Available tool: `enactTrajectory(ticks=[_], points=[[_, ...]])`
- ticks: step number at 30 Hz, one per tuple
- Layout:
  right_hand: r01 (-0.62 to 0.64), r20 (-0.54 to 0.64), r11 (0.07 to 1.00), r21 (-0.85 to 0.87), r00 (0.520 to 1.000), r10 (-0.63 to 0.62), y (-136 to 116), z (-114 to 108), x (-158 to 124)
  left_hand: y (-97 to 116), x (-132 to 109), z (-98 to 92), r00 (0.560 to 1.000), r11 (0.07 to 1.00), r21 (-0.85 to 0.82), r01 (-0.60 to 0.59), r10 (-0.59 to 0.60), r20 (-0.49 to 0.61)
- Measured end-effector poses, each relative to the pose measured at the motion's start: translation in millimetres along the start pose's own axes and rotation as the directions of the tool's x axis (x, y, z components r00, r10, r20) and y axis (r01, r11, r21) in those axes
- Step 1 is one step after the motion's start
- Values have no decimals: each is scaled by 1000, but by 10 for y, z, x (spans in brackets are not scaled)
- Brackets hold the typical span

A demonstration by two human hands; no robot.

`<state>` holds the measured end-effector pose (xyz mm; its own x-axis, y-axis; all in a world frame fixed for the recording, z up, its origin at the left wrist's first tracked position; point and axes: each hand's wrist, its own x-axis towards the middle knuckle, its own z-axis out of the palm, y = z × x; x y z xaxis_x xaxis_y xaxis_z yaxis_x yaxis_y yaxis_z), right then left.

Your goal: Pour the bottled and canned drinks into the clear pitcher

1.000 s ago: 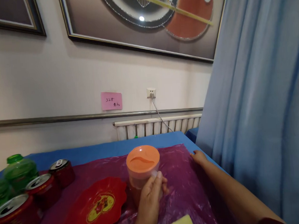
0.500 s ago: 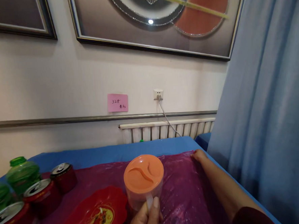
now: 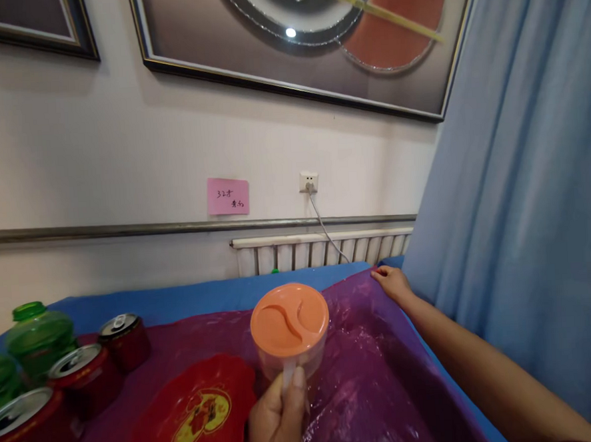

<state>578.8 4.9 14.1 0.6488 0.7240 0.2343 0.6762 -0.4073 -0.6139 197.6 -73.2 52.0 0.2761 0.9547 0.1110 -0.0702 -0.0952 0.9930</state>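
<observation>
My left hand is closed round the handle of a clear plastic pitcher with an orange lid, held above a purple plastic sheet. My right hand, arm stretched out, pinches the sheet's far right corner between thumb and fingers. That corner is pulled up toward the far edge of the blue-covered table. Left of the pitcher, a red plate with a scalloped rim and a yellow printed design lies on the sheet.
Several red drink cans and green bottles stand at the left on the sheet. Behind the table are a white radiator and a wall socket with a plugged-in cord. A blue curtain hangs at the right.
My right hand has moved farther back, drawing the sheet's corner toward the table's far edge. The pitcher in my left hand has shifted slightly right and up. The view has tilted a little.
</observation>
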Motion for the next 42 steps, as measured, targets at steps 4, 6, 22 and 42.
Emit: enactTrajectory(ticks=[4,6,22,42], points=[[71,-58,995,69,996,-67,-242,-199,-138,145,-68,-129,999,999,-16,-35,36,29],[104,-80,990,98,992,-96,-363,-285,-212,194,-122,-196,999,999,-24,-47,47,4],[297,-225,918,262,944,-242,-1026,-938,-650,88,-258,-575,988,992,-48,-113,117,99],[317,-364,867,386,915,-172,-1167,-1317,-937,120,-317,-619,981,995,-61,-82,92,172]])
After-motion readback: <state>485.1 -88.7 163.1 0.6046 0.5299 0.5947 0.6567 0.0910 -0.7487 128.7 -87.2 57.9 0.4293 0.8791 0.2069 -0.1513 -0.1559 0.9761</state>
